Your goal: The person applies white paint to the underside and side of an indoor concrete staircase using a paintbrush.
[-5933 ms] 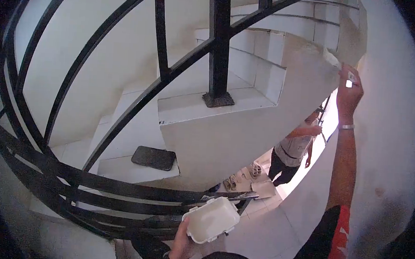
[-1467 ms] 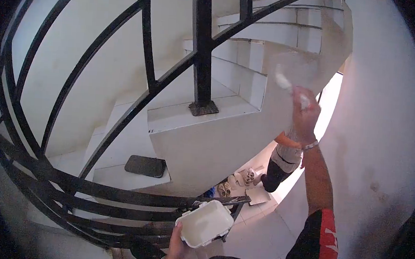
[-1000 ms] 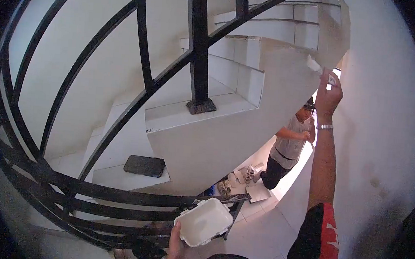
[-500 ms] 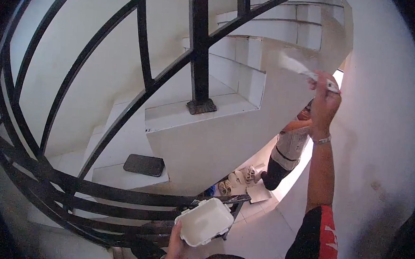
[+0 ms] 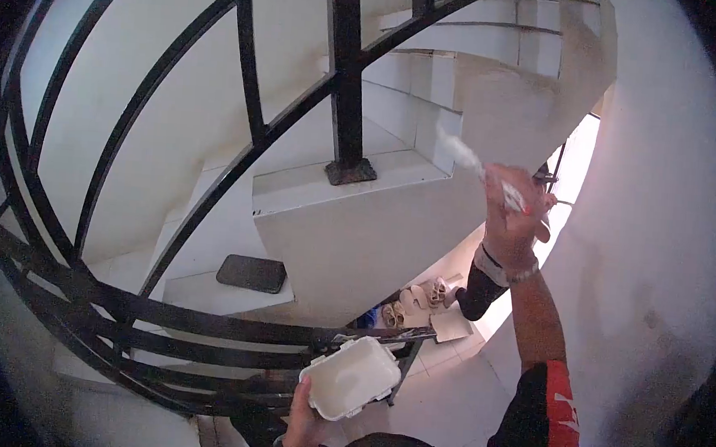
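Observation:
My left hand (image 5: 303, 421) grips a white rectangular plastic container (image 5: 355, 377) by its near left edge, thumb over the rim. The open side of the container faces me, and its inside looks white. Raised at the right, my right hand (image 5: 510, 202) is closed around the handle of a paintbrush (image 5: 459, 150). The brush's white bristle end points up and left, smeared by motion. It overlaps the underside wall of the staircase (image 5: 356, 260) in this view.
Black metal railing (image 5: 349, 108) curves across the left and front. A dark rectangular block (image 5: 251, 273) lies on a lower step. Below are several shoes (image 5: 406, 304) on the floor and a person (image 5: 478, 290), partly hidden behind my right arm. A white wall (image 5: 644, 241) stands at right.
My right hand has swung down and left with the paintbrush. My left hand and the container have barely shifted. The person below is now more covered by my arm.

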Demonstrator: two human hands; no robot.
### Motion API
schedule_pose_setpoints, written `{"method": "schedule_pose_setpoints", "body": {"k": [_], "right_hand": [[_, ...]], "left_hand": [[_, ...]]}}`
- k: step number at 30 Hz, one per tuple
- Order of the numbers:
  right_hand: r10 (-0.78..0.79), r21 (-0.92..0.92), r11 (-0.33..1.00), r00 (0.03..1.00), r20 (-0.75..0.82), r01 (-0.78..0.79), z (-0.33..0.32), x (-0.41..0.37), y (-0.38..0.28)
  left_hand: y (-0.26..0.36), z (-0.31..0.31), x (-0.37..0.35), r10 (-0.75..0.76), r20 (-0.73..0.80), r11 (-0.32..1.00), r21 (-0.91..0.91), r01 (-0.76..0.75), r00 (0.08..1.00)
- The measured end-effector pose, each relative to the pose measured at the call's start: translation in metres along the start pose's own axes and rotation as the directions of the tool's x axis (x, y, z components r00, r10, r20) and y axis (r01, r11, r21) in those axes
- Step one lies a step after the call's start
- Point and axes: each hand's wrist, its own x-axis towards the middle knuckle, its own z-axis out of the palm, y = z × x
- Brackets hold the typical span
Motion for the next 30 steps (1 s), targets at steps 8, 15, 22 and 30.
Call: {"method": "schedule_pose_setpoints", "body": {"k": [8, 15, 22, 30], "right_hand": [[-0.122, 0.398, 0.898, 0.763, 0.634, -0.187, -0.042, -0.015, -0.055], [-0.580, 0.698, 0.705, 0.466, 0.668, -0.124, -0.022, -0.017, -0.069], [-0.772, 0.787, 0.591, 0.159, 0.615, -0.177, 0.007, -0.041, -0.089], [-0.795, 0.809, 0.561, 0.156, 0.586, -0.178, 0.018, -0.042, -0.093]], "left_hand": [[-0.017, 0.000, 0.003, 0.102, -0.109, 0.994, -0.031, -0.106, 0.989], [-0.006, 0.028, -0.004, 0.219, -0.175, 0.975, 0.002, -0.222, 0.960], [-0.004, 0.019, -0.019, 0.183, -0.183, 0.970, -0.125, -0.208, 0.966], [-0.003, 0.003, -0.026, 0.241, -0.223, 0.957, -0.108, -0.270, 0.945]]}}
